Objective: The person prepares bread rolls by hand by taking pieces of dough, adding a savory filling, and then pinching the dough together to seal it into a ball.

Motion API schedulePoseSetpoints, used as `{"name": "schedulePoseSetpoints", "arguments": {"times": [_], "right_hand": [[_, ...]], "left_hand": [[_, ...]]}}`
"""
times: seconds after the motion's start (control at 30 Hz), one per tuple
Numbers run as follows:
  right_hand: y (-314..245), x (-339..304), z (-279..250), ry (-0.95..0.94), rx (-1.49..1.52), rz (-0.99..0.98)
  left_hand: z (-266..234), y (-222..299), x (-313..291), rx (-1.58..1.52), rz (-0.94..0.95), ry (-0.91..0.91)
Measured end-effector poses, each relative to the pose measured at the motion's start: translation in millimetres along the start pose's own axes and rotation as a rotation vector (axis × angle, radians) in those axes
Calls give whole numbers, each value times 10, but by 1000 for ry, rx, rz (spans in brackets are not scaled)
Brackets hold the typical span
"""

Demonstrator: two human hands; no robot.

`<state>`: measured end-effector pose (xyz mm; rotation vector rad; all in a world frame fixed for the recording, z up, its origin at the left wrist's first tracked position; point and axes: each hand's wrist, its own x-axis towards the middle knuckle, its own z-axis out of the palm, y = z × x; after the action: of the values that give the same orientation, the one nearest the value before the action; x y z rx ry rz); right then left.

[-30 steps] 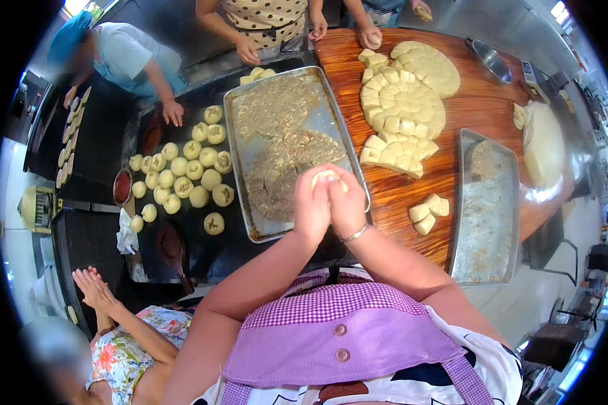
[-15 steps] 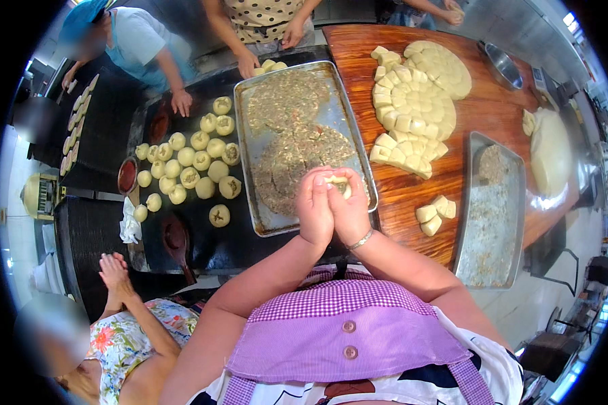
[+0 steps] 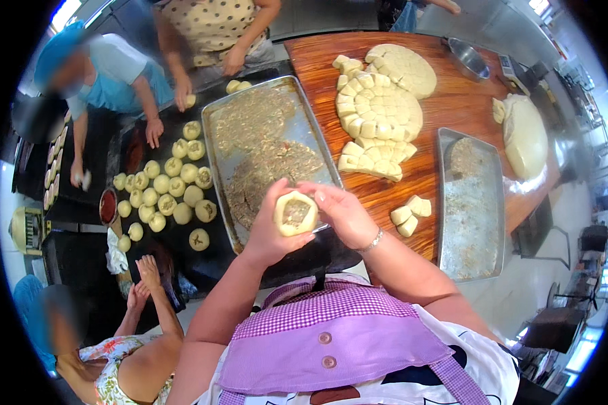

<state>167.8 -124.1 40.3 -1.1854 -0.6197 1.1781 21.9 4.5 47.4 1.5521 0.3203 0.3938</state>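
My left hand (image 3: pixel 267 233) is closed round a filled dough bun (image 3: pixel 296 213), an open-topped cup of pale dough with meat-coloured filling showing inside. Beside it, my right hand (image 3: pixel 348 212) has its fingers stretched out along the bun's right rim; whether the fingertips touch the dough I cannot tell. Just beyond my hands, a large metal tray (image 3: pixel 325 177) carries chopped filling (image 3: pixel 270 165) spread in two mounds. Left of the tray, several shaped buns (image 3: pixel 161 183) sit on a black surface, some with filling showing at the top.
Cut dough pieces (image 3: pixel 378 115) cover part of the wooden table (image 3: pixel 311 61), with a few pieces (image 3: pixel 410 214) nearer me. A second tray (image 3: pixel 473 223), metal bowl (image 3: pixel 467 57) and dough lump (image 3: pixel 524 135) lie right. Co-workers' hands (image 3: pixel 154 131) reach in at left. A red bowl (image 3: pixel 108 204) stands there.
Both hands were cupped together round the dough over the tray. They have come nearer and parted, and the bun's open top now shows. The view has shifted right.
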Motion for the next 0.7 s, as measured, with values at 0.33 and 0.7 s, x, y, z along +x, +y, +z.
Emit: {"name": "schedulePoseSetpoints", "arguments": {"times": [0.33, 0.7], "right_hand": [[106, -148, 140, -229, 475, 302], [69, -172, 415, -52, 376, -5]], "left_hand": [[38, 80, 127, 472, 235, -234], [26, 46, 40, 477, 453, -72]]}}
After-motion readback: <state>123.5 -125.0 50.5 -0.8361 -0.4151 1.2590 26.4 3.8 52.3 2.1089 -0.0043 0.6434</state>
